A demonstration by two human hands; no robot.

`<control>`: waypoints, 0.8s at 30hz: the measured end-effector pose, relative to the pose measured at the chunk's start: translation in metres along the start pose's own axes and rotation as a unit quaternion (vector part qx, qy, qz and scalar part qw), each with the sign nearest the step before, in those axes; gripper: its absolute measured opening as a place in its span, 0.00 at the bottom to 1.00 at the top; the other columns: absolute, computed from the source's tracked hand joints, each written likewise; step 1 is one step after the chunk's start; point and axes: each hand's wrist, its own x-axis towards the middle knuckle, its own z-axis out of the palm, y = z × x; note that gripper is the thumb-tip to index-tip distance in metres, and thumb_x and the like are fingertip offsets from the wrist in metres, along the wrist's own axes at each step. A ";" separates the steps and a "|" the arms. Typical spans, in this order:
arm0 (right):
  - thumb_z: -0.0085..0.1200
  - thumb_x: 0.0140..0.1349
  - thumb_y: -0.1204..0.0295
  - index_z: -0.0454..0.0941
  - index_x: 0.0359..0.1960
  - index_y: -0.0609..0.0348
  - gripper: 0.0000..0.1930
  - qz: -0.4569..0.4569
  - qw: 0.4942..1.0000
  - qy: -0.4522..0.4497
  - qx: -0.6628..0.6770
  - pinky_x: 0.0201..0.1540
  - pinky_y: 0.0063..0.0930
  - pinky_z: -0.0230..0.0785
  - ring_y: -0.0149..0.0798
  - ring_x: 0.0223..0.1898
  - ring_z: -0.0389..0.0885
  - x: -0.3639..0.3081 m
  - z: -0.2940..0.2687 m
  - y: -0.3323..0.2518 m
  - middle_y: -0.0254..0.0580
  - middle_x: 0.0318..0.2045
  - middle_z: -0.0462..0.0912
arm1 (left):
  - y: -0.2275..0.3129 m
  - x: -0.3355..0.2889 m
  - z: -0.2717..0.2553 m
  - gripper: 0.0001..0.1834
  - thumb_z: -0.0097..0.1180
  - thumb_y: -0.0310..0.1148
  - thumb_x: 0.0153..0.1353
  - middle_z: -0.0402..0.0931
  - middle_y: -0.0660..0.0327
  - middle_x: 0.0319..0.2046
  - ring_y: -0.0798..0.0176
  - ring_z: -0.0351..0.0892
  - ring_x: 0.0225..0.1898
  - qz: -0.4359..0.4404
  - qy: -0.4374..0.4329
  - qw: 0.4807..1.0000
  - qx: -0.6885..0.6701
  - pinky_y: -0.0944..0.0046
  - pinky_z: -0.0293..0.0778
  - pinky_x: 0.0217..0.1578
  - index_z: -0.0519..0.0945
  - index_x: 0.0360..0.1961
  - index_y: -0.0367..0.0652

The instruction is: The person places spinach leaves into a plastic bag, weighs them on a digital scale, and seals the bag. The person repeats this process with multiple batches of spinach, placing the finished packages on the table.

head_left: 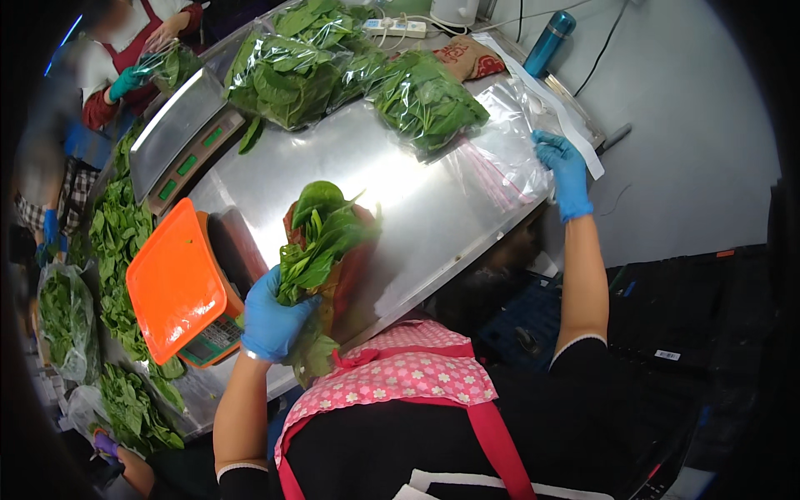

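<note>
My left hand (275, 317), in a blue glove, is closed round a loose bunch of leafy greens (321, 242) held over the steel table. The leaves point away from me, and a reddish-brown patch I cannot make out shows behind them. At the right end of the table my right hand (564, 171), also blue-gloved, pinches the edge of the clear plastic bags (512, 125), which lie flat. Whether it has one bag or more I cannot tell. Pink lines show on the bags' near part.
Left of my left hand stands an orange scale (183, 283); a silver scale (179, 142) is beyond it. Bagged greens (429, 104) lie along the far side, loose greens (121, 233) at the left. A blue bottle (550, 43) and power strip (396, 27) sit at the back. Co-workers are at the left.
</note>
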 end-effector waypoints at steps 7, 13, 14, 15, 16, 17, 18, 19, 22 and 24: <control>0.57 0.63 0.81 0.82 0.45 0.63 0.09 0.098 0.983 -0.139 0.072 0.48 0.20 0.74 0.26 0.41 0.81 -0.116 0.149 0.021 0.36 0.42 0.85 | 0.007 -0.028 -0.023 0.24 0.70 0.24 0.48 0.81 0.56 0.42 0.59 0.82 0.43 0.083 0.051 0.993 0.065 0.62 0.76 0.47 0.79 0.49 0.39; 0.61 0.55 0.78 0.82 0.40 0.60 0.10 0.011 0.959 -0.218 -0.179 0.45 0.33 0.75 0.43 0.38 0.83 -0.140 0.211 0.095 0.48 0.36 0.84 | 0.011 -0.021 -0.006 0.26 0.69 0.34 0.45 0.81 0.49 0.38 0.45 0.81 0.39 0.183 0.015 0.932 0.312 0.49 0.76 0.42 0.81 0.48 0.44; 0.61 0.55 0.77 0.82 0.39 0.61 0.10 -0.018 0.954 -0.222 -0.202 0.46 0.35 0.75 0.46 0.39 0.83 -0.139 0.213 0.095 0.49 0.36 0.84 | -0.001 -0.009 0.003 0.25 0.69 0.36 0.46 0.81 0.48 0.37 0.43 0.80 0.40 0.097 -0.018 0.928 0.360 0.49 0.76 0.42 0.81 0.48 0.45; 0.61 0.54 0.77 0.82 0.39 0.61 0.10 -0.048 0.946 -0.226 -0.226 0.46 0.37 0.75 0.48 0.39 0.83 -0.137 0.213 0.094 0.50 0.36 0.84 | -0.012 0.001 0.010 0.24 0.69 0.39 0.48 0.81 0.47 0.37 0.42 0.80 0.41 0.011 -0.051 0.914 0.402 0.49 0.76 0.43 0.81 0.47 0.46; 0.61 0.54 0.77 0.82 0.39 0.61 0.10 -0.075 0.938 -0.230 -0.249 0.46 0.39 0.75 0.49 0.40 0.83 -0.136 0.212 0.091 0.50 0.36 0.84 | -0.022 0.007 0.012 0.24 0.68 0.40 0.47 0.81 0.46 0.37 0.41 0.80 0.41 0.005 -0.059 0.916 0.398 0.49 0.76 0.43 0.82 0.47 0.47; 0.60 0.54 0.77 0.82 0.40 0.61 0.11 -0.085 0.933 -0.239 -0.256 0.46 0.38 0.76 0.49 0.40 0.83 -0.136 0.213 0.089 0.50 0.36 0.84 | -0.030 0.013 0.014 0.24 0.68 0.40 0.47 0.81 0.45 0.37 0.41 0.80 0.41 0.000 -0.068 0.917 0.394 0.48 0.76 0.43 0.82 0.47 0.48; 0.60 0.54 0.77 0.81 0.41 0.61 0.12 -0.096 0.927 -0.248 -0.263 0.46 0.37 0.76 0.49 0.40 0.84 -0.135 0.214 0.088 0.50 0.37 0.84 | -0.034 0.017 0.015 0.24 0.68 0.41 0.47 0.81 0.45 0.37 0.40 0.80 0.40 -0.005 -0.077 0.918 0.390 0.47 0.76 0.43 0.82 0.48 0.49; 0.60 0.54 0.77 0.81 0.42 0.61 0.12 -0.103 0.921 -0.260 -0.272 0.46 0.37 0.76 0.48 0.39 0.84 -0.137 0.213 0.088 0.50 0.37 0.84 | -0.033 0.016 0.015 0.24 0.68 0.41 0.47 0.81 0.45 0.36 0.41 0.80 0.40 0.000 -0.078 0.917 0.391 0.48 0.77 0.42 0.82 0.47 0.50; 0.60 0.55 0.78 0.81 0.45 0.62 0.14 -0.008 0.952 -0.264 -0.153 0.46 0.34 0.76 0.46 0.39 0.84 -0.121 0.208 0.115 0.49 0.37 0.84 | -0.026 0.017 0.016 0.22 0.68 0.40 0.47 0.82 0.46 0.34 0.42 0.81 0.39 0.021 -0.075 0.912 0.403 0.48 0.77 0.42 0.83 0.46 0.50; 0.59 0.55 0.83 0.79 0.50 0.62 0.18 0.031 0.954 -0.273 -0.124 0.49 0.26 0.74 0.36 0.41 0.82 -0.119 0.205 0.120 0.43 0.39 0.83 | -0.030 0.016 0.016 0.21 0.68 0.39 0.47 0.82 0.47 0.33 0.42 0.81 0.38 0.032 -0.064 0.906 0.417 0.49 0.77 0.42 0.83 0.45 0.49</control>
